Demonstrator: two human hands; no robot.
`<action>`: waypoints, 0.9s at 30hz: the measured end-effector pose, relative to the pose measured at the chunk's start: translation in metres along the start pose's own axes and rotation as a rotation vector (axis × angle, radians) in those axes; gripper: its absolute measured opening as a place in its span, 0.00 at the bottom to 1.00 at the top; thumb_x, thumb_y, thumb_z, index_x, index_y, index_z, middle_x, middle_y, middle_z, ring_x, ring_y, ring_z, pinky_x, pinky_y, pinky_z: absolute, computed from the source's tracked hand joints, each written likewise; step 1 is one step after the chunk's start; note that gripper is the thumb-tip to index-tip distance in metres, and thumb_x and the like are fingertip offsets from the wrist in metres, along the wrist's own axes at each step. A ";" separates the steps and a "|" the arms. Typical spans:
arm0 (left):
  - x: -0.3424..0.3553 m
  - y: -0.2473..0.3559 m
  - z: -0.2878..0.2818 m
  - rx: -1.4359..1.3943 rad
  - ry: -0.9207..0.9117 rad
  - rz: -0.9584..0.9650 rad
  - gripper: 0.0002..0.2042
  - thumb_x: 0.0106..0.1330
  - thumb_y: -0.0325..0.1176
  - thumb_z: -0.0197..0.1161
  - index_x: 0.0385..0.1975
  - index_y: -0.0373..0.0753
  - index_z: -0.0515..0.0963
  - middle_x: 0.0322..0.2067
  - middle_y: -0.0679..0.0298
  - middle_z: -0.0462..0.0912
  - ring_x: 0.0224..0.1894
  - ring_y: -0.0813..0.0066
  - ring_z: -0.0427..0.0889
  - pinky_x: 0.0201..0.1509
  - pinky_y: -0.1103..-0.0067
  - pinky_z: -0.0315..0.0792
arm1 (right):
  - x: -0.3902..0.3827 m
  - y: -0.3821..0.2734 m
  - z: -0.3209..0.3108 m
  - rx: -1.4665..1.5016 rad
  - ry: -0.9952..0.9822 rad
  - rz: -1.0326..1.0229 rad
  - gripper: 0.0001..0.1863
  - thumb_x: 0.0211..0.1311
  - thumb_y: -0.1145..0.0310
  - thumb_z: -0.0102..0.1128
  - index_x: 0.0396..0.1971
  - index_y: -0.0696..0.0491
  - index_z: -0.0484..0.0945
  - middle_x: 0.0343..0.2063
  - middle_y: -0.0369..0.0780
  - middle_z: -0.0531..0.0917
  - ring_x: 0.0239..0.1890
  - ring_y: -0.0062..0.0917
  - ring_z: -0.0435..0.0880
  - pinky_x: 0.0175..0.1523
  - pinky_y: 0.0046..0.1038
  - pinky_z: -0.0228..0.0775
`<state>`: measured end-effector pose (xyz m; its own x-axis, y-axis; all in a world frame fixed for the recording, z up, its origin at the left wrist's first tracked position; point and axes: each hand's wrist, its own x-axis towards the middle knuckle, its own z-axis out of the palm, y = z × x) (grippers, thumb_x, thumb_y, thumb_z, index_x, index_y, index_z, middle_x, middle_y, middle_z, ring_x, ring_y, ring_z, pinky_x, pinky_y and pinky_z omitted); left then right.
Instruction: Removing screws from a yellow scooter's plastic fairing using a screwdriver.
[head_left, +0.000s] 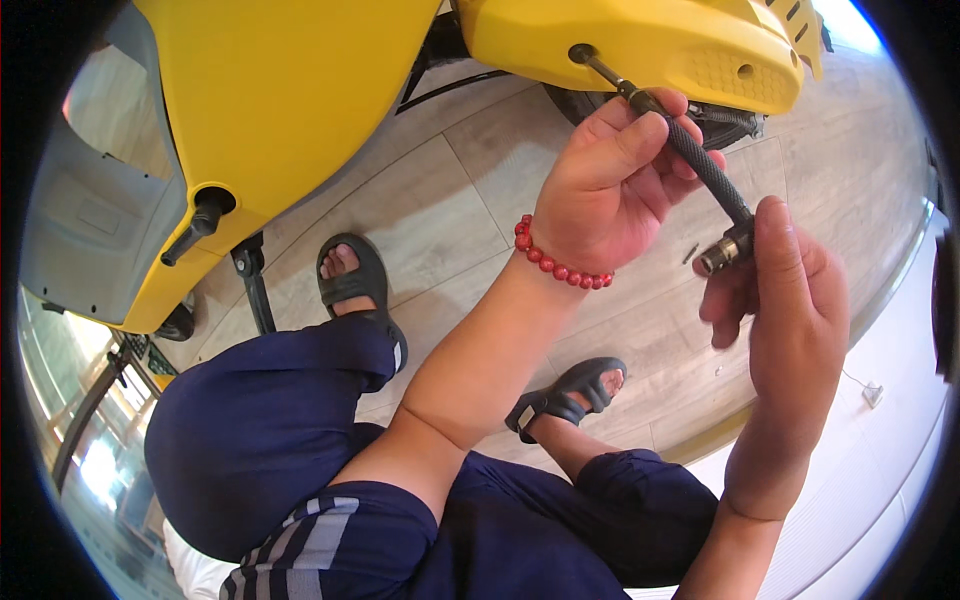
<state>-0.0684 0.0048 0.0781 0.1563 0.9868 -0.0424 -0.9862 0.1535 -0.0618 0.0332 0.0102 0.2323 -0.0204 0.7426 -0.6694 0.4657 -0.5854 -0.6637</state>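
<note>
Between both hands' fingers (pixel 640 135) runs the flexible shaft (pixel 700 165)

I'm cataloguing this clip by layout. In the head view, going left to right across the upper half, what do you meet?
Grey scooter panel → black peg on the yellow body → red bead bracelet → left hand → black flexible shaft → right hand.

Bright daylight, strongest from upper right and lower left; glossy yellow plastic scooter body (pixel 300 90) shows soft sheen. Shadows faint. Heavy fisheye bending, black vignette at rim. Centre sharp.
</note>
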 end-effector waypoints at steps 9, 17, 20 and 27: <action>0.009 -0.005 -0.004 0.002 -0.076 -0.018 0.10 0.70 0.40 0.54 0.40 0.39 0.75 0.33 0.67 0.76 0.37 0.77 0.76 0.57 0.72 0.71 | 0.000 0.015 0.000 -0.507 0.302 -0.706 0.10 0.60 0.77 0.61 0.41 0.62 0.78 0.26 0.36 0.78 0.25 0.14 0.74 0.31 0.16 0.67; 0.006 0.004 0.000 -0.075 -0.143 -0.087 0.11 0.72 0.37 0.48 0.45 0.39 0.75 0.40 0.64 0.78 0.41 0.72 0.75 0.59 0.69 0.66 | 0.012 0.002 -0.004 0.263 -0.124 -0.042 0.13 0.66 0.66 0.52 0.35 0.62 0.74 0.21 0.39 0.78 0.15 0.19 0.76 0.20 0.17 0.70; 0.006 0.004 -0.005 -0.001 -0.143 -0.045 0.13 0.72 0.39 0.49 0.44 0.38 0.75 0.39 0.64 0.79 0.42 0.71 0.75 0.58 0.70 0.67 | 0.009 0.014 -0.006 -0.114 -0.003 -0.390 0.11 0.61 0.71 0.57 0.41 0.61 0.76 0.26 0.39 0.79 0.22 0.21 0.79 0.29 0.21 0.73; 0.004 -0.005 -0.003 -0.057 -0.101 -0.067 0.13 0.69 0.43 0.55 0.31 0.40 0.71 0.28 0.68 0.72 0.33 0.77 0.72 0.51 0.75 0.69 | 0.000 0.015 -0.009 -0.730 -0.008 -0.824 0.18 0.54 0.76 0.61 0.47 0.57 0.76 0.33 0.44 0.81 0.34 0.35 0.81 0.38 0.32 0.74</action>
<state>-0.0629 0.0081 0.0751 0.2127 0.9750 0.0646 -0.9686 0.2191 -0.1175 0.0485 0.0043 0.2251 -0.5700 0.8134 -0.1161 0.7176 0.4240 -0.5525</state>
